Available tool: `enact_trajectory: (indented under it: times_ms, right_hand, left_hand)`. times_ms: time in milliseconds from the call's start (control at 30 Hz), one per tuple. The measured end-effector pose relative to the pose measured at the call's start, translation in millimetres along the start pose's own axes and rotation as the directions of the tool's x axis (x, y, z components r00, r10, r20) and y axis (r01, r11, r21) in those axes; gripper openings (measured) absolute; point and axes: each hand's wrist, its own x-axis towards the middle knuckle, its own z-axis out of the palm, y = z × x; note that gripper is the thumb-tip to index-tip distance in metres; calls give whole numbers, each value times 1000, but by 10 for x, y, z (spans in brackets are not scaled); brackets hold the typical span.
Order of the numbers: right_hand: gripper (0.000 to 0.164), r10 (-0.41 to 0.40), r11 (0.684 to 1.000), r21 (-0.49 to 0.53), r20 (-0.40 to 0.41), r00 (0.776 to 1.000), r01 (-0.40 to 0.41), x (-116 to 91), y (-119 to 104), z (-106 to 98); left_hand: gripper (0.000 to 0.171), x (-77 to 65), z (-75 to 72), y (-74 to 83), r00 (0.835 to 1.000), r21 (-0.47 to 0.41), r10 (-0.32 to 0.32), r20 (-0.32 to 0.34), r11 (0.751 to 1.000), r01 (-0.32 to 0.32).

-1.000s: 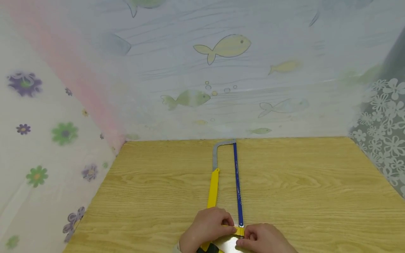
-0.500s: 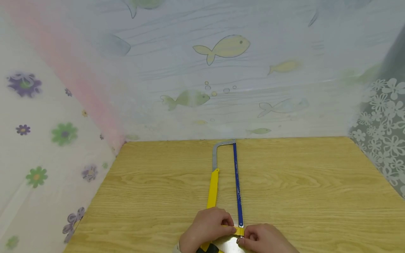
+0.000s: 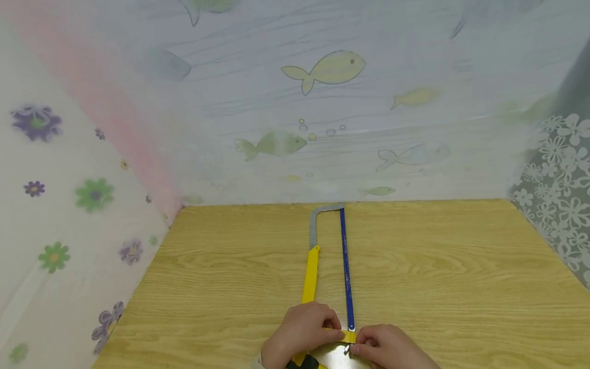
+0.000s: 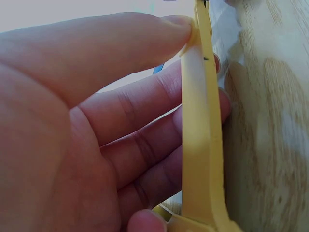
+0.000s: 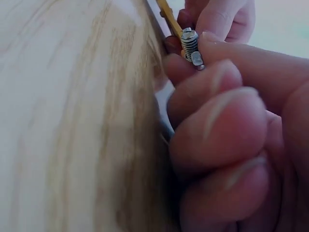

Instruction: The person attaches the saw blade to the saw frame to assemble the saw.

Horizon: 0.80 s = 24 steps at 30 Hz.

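Note:
A hacksaw (image 3: 311, 274) with a yellow and grey frame lies on the wooden table, its blue blade (image 3: 346, 271) to the right. My left hand (image 3: 304, 329) grips the near yellow arm of the frame; in the left wrist view the thumb presses one side of this yellow bar (image 4: 198, 130) and fingers pass behind it. At the blade's near end, my right hand (image 3: 389, 348) pinches a small metal wing nut (image 5: 197, 59) on a threaded screw (image 5: 190, 42) between thumb and curled forefinger. The hacksaw's black handle part (image 3: 308, 363) is mostly cut off by the frame's lower edge.
The wood-grain table (image 3: 221, 277) reaches back to a wall covering with printed fish (image 3: 336, 66). A flower-print covering (image 3: 55, 215) borders it on the left, and a grey floral one (image 3: 560, 174) on the right.
My right hand's fingertips have shifted slightly about the wing nut, which now shows left of them and has turned. The left hand and the hacksaw have stayed in place.

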Motion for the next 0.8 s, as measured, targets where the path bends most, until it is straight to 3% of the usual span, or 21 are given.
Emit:
enact_trajectory:
  times_ms: [300, 800]
  right_hand:
    - [26, 41, 999, 27, -39, 998, -40, 6, -15, 20]
    - [29, 81, 996, 23, -16, 997, -81, -3, -41, 33]
  left_hand:
    - [12, -18, -5, 4, 1000, 12, 11, -10, 1000, -11]
    - [12, -2, 7, -1, 1000, -5, -12, 11, 1000, 12]
